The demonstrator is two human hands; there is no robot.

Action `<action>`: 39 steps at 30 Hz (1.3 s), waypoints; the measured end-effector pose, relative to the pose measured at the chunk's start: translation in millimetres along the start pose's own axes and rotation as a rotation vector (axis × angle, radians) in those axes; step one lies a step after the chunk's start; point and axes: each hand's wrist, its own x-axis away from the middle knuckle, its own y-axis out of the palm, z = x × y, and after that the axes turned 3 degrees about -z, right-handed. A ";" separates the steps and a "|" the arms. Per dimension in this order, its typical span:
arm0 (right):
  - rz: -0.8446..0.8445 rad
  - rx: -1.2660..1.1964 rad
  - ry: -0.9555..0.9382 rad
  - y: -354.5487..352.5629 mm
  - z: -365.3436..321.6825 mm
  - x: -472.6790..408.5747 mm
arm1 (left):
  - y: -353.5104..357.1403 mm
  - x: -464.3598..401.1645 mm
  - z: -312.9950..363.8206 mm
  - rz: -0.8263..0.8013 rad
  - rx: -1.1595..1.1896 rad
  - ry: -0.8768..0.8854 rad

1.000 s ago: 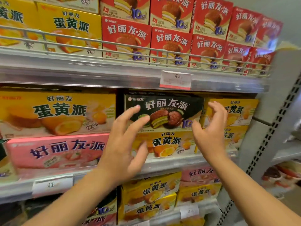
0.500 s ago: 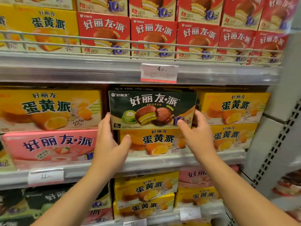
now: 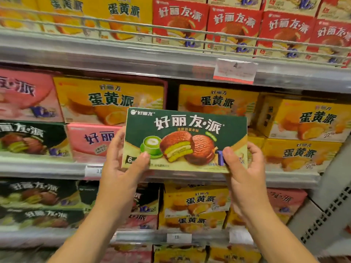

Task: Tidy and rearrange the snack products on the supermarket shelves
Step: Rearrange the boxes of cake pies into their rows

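Because the green box is being held clear of the shelves, face outward, it is probably being carried to a row of its own kind. Shelves are filling the whole view in several tiers, each with a grey front rail bearing price tags. Red boxes are standing on the top tier behind a wire guard. Yellow boxes are sitting directly behind the held box, and more green boxes are lying at the far left, beside pink boxes. Left hand is gripping the lower left corner, thumb on the front. Right hand is gripping the lower right corner likewise, fingers curled behind.
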 end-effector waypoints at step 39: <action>0.096 0.710 -0.172 191.9 3.1 -72.1 | -225.3 30.1 27.7 0.193 0.554 -0.464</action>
